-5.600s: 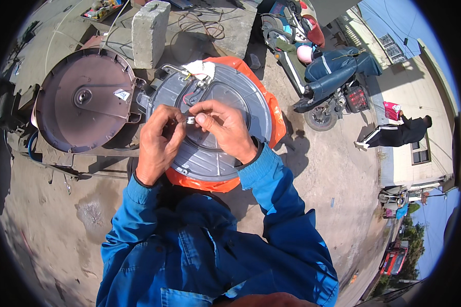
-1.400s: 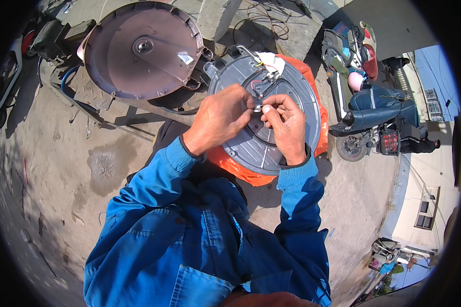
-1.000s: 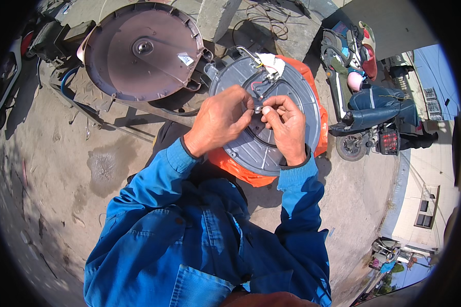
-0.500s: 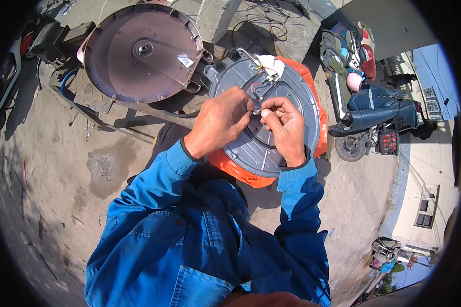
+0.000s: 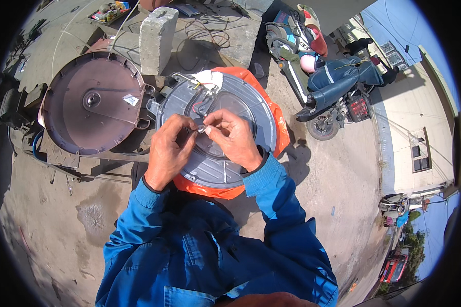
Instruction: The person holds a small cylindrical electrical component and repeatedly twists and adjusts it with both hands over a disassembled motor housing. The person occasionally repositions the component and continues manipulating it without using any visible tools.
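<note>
Pinching a small pale piece between them, a person's bare left hand and right hand meet at the fingertips, each with thumb and forefinger closed on it and the other fingers loosely curled; the piece is too tiny for its exact shape to be made out. It is held over a round, ribbed grey cover, which lies flat on a bright orange plastic sheet. Just beyond the fingers, thin wires run across the cover, and a crumpled white cloth or paper rests at its far edge. To the left sits a larger, shallow brown dish-shaped part, with an upright concrete block behind. Blue sleeves cover both forearms, above sunlit concrete ground
</note>
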The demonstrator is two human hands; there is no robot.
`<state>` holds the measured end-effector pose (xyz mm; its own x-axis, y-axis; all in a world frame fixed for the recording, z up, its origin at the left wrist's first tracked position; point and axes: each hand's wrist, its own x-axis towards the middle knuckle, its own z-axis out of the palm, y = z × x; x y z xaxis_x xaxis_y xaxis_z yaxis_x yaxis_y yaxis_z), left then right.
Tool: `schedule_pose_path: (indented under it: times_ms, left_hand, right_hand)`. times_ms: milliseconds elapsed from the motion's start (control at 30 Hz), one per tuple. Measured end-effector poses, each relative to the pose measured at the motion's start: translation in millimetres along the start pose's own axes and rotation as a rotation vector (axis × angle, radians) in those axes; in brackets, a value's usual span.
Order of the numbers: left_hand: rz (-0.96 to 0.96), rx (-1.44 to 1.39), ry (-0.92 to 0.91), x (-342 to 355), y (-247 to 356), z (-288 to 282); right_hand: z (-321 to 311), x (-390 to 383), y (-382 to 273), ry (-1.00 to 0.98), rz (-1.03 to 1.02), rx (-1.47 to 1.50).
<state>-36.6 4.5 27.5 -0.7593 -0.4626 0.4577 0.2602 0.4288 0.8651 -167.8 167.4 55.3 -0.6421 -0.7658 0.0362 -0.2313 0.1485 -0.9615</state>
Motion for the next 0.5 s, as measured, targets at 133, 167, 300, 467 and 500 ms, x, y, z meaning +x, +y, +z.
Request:
schedule_pose_path:
  times_ms: [133,167,300,467,500]
  left_hand:
    - [0.003,0.002,-0.015,0.7,2.5,-0.1]
    - [0.017,0.001,-0.009,1.4,2.3,0.7]
    - [0.010,0.011,-0.015,0.6,3.1,0.9]
    - [0.022,0.042,-0.016,1.0,5.3,1.7]
    - [0.028,0.049,-0.013,0.9,5.7,1.7]
  right_hand:
    - [3.8,1.6,-0.1,0.058,-0.073,-0.007]
    - [3.1,1.2,-0.8,0.062,-0.081,-0.044]
    - [2.9,0.8,-2.4,0.062,-0.090,-0.038]
    - [3.8,0.7,-2.0,0.065,-0.136,-0.030]
    - [4.0,0.6,-1.6,0.068,-0.138,-0.032]
